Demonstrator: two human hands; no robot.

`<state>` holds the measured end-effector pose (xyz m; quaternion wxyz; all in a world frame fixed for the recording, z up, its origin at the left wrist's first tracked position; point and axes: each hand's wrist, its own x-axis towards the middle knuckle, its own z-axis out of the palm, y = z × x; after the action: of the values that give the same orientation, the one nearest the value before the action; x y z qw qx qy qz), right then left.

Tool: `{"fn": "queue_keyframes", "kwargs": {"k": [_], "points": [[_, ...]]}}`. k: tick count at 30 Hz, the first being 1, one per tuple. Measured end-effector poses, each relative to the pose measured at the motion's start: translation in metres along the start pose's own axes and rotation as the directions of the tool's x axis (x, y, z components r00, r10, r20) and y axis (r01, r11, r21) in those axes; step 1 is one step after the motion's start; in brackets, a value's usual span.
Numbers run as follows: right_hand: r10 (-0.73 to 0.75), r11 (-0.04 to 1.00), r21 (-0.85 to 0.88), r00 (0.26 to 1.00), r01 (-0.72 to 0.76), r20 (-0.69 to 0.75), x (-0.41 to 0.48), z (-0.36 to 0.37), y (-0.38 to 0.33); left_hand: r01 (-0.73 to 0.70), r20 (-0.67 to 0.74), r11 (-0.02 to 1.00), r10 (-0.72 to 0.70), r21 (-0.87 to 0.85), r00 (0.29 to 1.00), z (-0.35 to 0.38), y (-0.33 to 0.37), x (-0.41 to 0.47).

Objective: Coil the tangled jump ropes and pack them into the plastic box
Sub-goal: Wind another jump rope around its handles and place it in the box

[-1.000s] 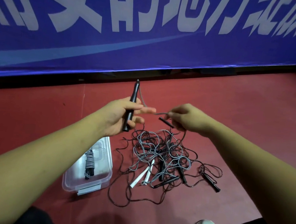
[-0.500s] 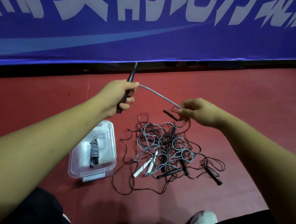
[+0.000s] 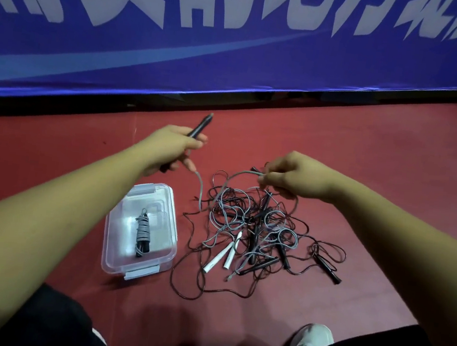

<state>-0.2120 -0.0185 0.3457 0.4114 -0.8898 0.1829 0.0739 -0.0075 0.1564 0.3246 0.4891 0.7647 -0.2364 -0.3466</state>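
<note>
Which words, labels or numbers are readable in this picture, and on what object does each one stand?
On the blue wall banner: large white Chinese characters, their tops cut off by the frame, so none can be quoted reliably.
On the clear plastic box: no text readable.

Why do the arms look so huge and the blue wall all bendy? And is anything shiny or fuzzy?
Head view: the wide lens stretches the forearms near the edges and bows the blue banner; light glares off the plastic box; the black handle in the left hand looks slightly smeared; a soft shadow darkens the red floor near the knees.
</note>
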Motion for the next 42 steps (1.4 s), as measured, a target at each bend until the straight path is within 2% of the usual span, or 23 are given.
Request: {"fn": "queue_keyframes", "kwargs": {"k": [2,3,5,6,8,11,13,15,17,19,21,23,26,29,31,34,36,39,41,42], "points": [[-0.055,0.998,0.009,0.998,0.056,-0.023,0.003,0.005,-0.013,-0.052,0.194,0.992,0.074,-0.116,0.978,0.021,0.015,-0.015],[-0.078,0.996,0.035,0.996,0.079,-0.048,0.005,0.006,-0.018,-0.057,0.281,0.991,0.09,-0.122,0.955,0.029,0.019,-0.022],[-0.105,0.991,0.073,0.989,0.112,-0.101,0.008,0.004,-0.023,-0.079,0.401,0.995,0.095,-0.057,0.911,0.04,0.021,-0.03],[-0.115,0.991,0.062,0.987,0.122,-0.111,0.009,0.002,-0.023,-0.101,0.413,0.995,0.103,-0.025,0.905,0.042,0.02,-0.03],[-0.104,0.994,-0.034,0.99,0.101,-0.095,0.01,-0.002,-0.013,-0.138,0.324,0.99,0.139,-0.027,0.936,0.039,0.018,-0.025],[0.057,0.982,-0.177,0.998,-0.063,-0.035,0.005,-0.016,0.03,-0.119,0.058,0.963,0.137,-0.242,0.989,0.019,0.021,-0.01],[0.177,0.968,-0.181,0.984,-0.172,0.011,-0.007,-0.026,0.06,-0.09,-0.054,0.931,0.076,-0.354,0.996,-0.003,0.02,-0.001],[0.22,0.975,-0.016,0.975,-0.22,-0.012,-0.017,-0.034,0.079,-0.072,-0.111,0.962,0.044,-0.262,0.993,-0.022,0.011,0.005],[0.188,0.978,0.104,0.98,-0.182,-0.058,-0.022,-0.038,0.08,0.003,-0.148,0.997,-0.015,-0.079,0.989,-0.031,-0.002,0.008],[0.121,0.991,0.065,0.991,-0.117,-0.057,-0.018,-0.036,0.07,0.078,-0.203,0.996,-0.068,0.039,0.977,-0.029,-0.012,0.009],[0.048,0.998,-0.044,0.999,-0.049,-0.009,-0.012,-0.029,0.049,0.101,-0.244,0.986,-0.066,0.135,0.967,-0.02,-0.012,0.009],[-0.025,0.992,-0.121,1.0,0.026,0.01,-0.005,-0.02,0.026,0.05,-0.212,0.988,-0.018,0.147,0.977,-0.005,-0.004,0.005],[-0.131,0.982,-0.137,0.991,0.127,-0.021,0.001,-0.007,-0.006,-0.068,0.03,0.997,0.069,-0.035,0.997,0.026,0.014,-0.016],[-0.185,0.981,-0.084,0.977,0.176,-0.11,0.001,-0.003,-0.026,-0.082,0.26,0.99,0.109,-0.114,0.959,0.046,0.025,-0.035],[-0.198,0.978,-0.091,0.969,0.186,-0.148,0.001,-0.005,-0.028,-0.071,0.337,0.994,0.096,-0.086,0.936,0.05,0.027,-0.039],[-0.146,0.976,-0.179,0.983,0.124,-0.115,0.001,-0.01,-0.013,-0.049,0.273,0.989,0.086,-0.139,0.958,0.042,0.029,-0.033],[-0.055,0.972,-0.233,0.995,0.035,-0.083,-0.001,-0.017,0.009,-0.04,0.152,0.955,0.088,-0.292,0.984,0.028,0.034,-0.026],[0.082,0.971,-0.221,0.995,-0.091,-0.049,-0.01,-0.028,0.044,-0.02,0.019,0.879,0.033,-0.477,0.999,-0.001,0.036,-0.017],[0.111,0.974,-0.19,0.991,-0.123,-0.069,-0.016,-0.032,0.058,0.009,-0.04,0.896,-0.03,-0.444,0.999,-0.013,0.027,-0.012],[0.11,0.979,-0.16,0.99,-0.124,-0.091,-0.018,-0.034,0.061,0.021,-0.084,0.935,-0.054,-0.353,0.995,-0.016,0.021,-0.011]]}}
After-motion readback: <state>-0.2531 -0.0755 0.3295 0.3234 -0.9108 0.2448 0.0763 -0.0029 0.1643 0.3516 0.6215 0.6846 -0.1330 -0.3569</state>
